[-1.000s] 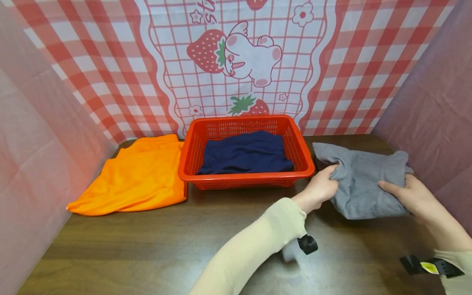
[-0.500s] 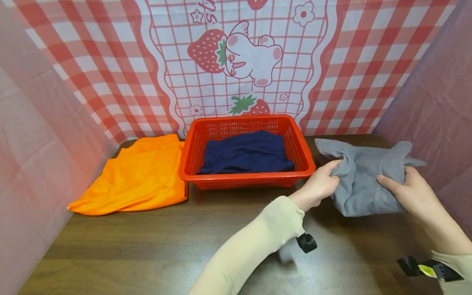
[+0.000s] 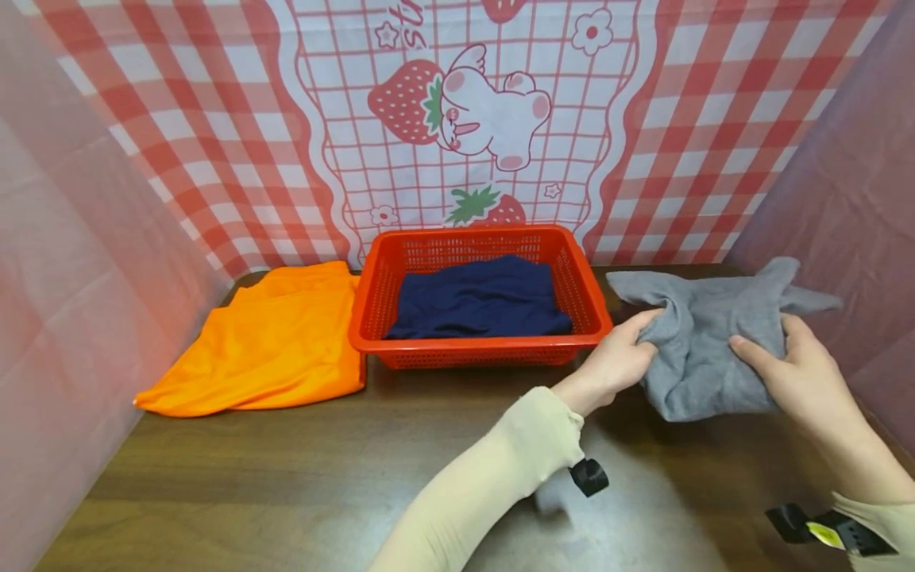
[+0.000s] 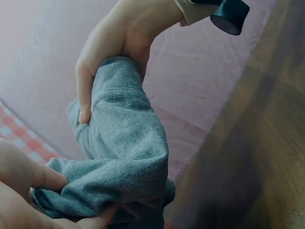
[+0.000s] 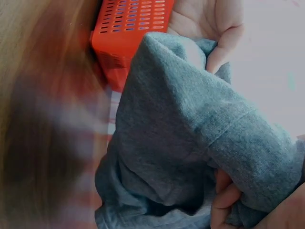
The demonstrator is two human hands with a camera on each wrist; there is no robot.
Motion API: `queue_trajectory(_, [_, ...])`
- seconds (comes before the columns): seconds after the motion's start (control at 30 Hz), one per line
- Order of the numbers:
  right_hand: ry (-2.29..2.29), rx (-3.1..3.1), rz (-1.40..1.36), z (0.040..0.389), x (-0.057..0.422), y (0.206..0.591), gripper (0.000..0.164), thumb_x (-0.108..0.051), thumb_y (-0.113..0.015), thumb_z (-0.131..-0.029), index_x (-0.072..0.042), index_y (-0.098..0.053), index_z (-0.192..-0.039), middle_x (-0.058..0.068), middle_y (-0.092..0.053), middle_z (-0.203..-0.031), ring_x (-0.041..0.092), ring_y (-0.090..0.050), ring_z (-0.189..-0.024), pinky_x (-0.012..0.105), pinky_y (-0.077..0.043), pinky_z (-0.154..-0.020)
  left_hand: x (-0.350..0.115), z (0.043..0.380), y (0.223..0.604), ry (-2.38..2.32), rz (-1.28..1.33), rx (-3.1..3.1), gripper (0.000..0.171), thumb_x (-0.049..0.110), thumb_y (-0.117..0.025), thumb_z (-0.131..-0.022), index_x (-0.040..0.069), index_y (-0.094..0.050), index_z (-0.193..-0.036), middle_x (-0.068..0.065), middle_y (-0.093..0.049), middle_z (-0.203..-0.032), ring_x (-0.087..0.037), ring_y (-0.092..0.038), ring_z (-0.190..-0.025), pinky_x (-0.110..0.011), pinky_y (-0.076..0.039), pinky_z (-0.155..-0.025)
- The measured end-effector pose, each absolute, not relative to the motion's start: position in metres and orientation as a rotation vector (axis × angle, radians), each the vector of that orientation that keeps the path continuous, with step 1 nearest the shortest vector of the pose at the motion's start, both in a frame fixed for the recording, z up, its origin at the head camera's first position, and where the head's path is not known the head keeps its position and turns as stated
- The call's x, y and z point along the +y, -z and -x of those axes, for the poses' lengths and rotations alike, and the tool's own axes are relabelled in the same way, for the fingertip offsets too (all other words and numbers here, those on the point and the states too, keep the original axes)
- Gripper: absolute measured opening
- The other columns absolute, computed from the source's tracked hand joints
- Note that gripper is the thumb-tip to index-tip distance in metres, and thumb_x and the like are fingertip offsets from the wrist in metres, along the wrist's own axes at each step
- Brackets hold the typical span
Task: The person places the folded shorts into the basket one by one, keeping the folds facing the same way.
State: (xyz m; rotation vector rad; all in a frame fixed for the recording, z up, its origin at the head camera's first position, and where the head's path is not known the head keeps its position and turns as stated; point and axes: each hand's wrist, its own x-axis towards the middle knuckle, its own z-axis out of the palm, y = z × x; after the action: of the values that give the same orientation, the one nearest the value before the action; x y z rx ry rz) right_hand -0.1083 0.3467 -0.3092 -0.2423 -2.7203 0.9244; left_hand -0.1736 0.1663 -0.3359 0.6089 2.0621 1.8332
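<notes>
A folded grey knit garment [image 3: 715,342] is held up by both hands above the right side of the table. My left hand [image 3: 620,356] grips its left edge, thumb on top of the bunched cloth. At the other edge my right hand [image 3: 804,365] pinches it, thumb across the front face and fingers behind. In the left wrist view the garment [image 4: 126,129] sags in folds between the two hands. A seam runs across the garment [image 5: 209,124] in the right wrist view, with fingers curled under its lower side.
A red plastic basket [image 3: 482,344] stands at the back middle with a navy garment [image 3: 479,298] lying in it. Left of it an orange garment [image 3: 264,342] lies folded on the wooden table [image 3: 286,477]. A checked cloth [image 3: 686,119] hangs behind, and pink fabric closes both sides.
The grey garment's lower edge has risen slightly, and its far right corners now stick up and out more. Both hands keep their hold; the basket and orange garment stay put.
</notes>
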Motion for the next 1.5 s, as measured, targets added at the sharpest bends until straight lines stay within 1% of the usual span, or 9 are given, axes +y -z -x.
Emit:
queue_trajectory(0.1, [-0.922,-2.675,0.275,0.107,0.342,0.305,0.064,-0.028,-0.049,-0.091,0.01,-0.025,-0.136,0.035,-0.039,-0.122,0.043,-0.038,-0.101,0.038,-0.031,-0.076,0.164,0.174,0.332,-1.856,-0.645,2.06,0.051,0.0,-0.046,-0.087,0.024,-0.048,-0.132,0.012,-0.051,-0.128,0.001,-0.047,-0.111,-0.017,-0.038,-0.09])
queue_trajectory(0.13, [-0.921,-2.655,0.289,0.107,0.34,0.303,0.064,-0.028,-0.05,-0.09,0.008,-0.026,-0.137,0.034,-0.04,-0.122,0.039,-0.04,-0.1,0.037,-0.032,-0.076,0.162,0.174,0.33,-1.861,-0.656,2.057,0.051,0.0,-0.046,-0.088,0.025,-0.048,-0.132,0.012,-0.05,-0.129,0.001,-0.047,-0.112,-0.017,-0.038,-0.09])
queue_trajectory(0.2, [-0.921,-2.611,0.295,0.106,0.337,0.299,0.062,-0.028,-0.052,-0.089,0.004,-0.029,-0.137,0.028,-0.044,-0.12,0.022,-0.045,-0.093,0.028,-0.03,-0.072,0.159,0.174,0.326,-1.867,-0.673,2.063,0.051,0.002,-0.046,-0.089,0.026,-0.047,-0.133,0.013,-0.049,-0.13,0.002,-0.045,-0.114,-0.017,-0.038,-0.092])
queue_trajectory(0.33, [-0.942,-2.514,0.275,0.106,0.333,0.292,0.058,-0.028,-0.057,-0.087,0.0,-0.036,-0.134,-0.006,-0.049,-0.102,-0.009,-0.036,-0.08,0.018,-0.028,-0.067,0.15,0.173,0.318,-1.89,-0.703,2.068,0.05,0.004,-0.046,-0.09,0.029,-0.044,-0.134,0.014,-0.047,-0.132,0.002,-0.044,-0.116,-0.018,-0.037,-0.093])
queue_trajectory(0.4, [-0.967,-2.484,0.257,0.106,0.33,0.29,0.057,-0.027,-0.059,-0.086,-0.001,-0.038,-0.133,-0.02,-0.043,-0.095,-0.012,-0.035,-0.078,0.015,-0.028,-0.066,0.146,0.172,0.315,-1.897,-0.722,2.08,0.051,0.005,-0.046,-0.09,0.03,-0.044,-0.134,0.013,-0.047,-0.132,0.002,-0.044,-0.116,-0.017,-0.037,-0.093])
queue_trajectory(0.47, [-0.983,-2.47,0.25,0.105,0.326,0.289,0.057,-0.026,-0.059,-0.086,-0.003,-0.038,-0.134,-0.026,-0.04,-0.093,-0.012,-0.037,-0.078,0.014,-0.029,-0.065,0.143,0.17,0.314,-1.904,-0.743,2.085,0.052,0.005,-0.046,-0.09,0.031,-0.043,-0.135,0.013,-0.047,-0.132,0.002,-0.045,-0.115,-0.016,-0.037,-0.092])
queue_trajectory(0.8, [-1.189,-2.285,0.117,0.106,0.302,0.286,0.043,-0.013,-0.063,-0.084,-0.024,-0.05,-0.124,-0.025,-0.05,-0.096,-0.006,-0.046,-0.083,0.006,-0.032,-0.066,0.128,0.167,0.312,-1.996,-0.786,2.072,0.052,0.001,-0.045,-0.09,0.026,-0.043,-0.136,0.01,-0.046,-0.134,0.002,-0.043,-0.117,-0.016,-0.035,-0.095])
queue_trajectory(1.13, [-1.309,-2.127,0.062,0.118,0.28,0.283,0.046,-0.004,-0.064,-0.081,-0.015,-0.054,-0.124,-0.016,-0.056,-0.1,-0.001,-0.05,-0.087,0.009,-0.036,-0.07,0.11,0.171,0.305,-2.052,-0.79,2.035,0.054,0.001,-0.044,-0.091,0.027,-0.04,-0.137,0.011,-0.041,-0.138,0.001,-0.039,-0.121,-0.017,-0.034,-0.097])
queue_trajectory(1.5, [-1.408,-2.033,-0.001,0.134,0.256,0.284,0.045,0.0,-0.065,-0.079,-0.013,-0.056,-0.121,-0.011,-0.058,-0.101,0.004,-0.051,-0.089,0.012,-0.038,-0.074,0.091,0.177,0.304,-2.106,-0.78,2.092,0.056,-0.004,-0.045,-0.088,0.023,-0.041,-0.137,0.005,-0.041,-0.139,-0.003,-0.04,-0.122,-0.019,-0.033,-0.098])
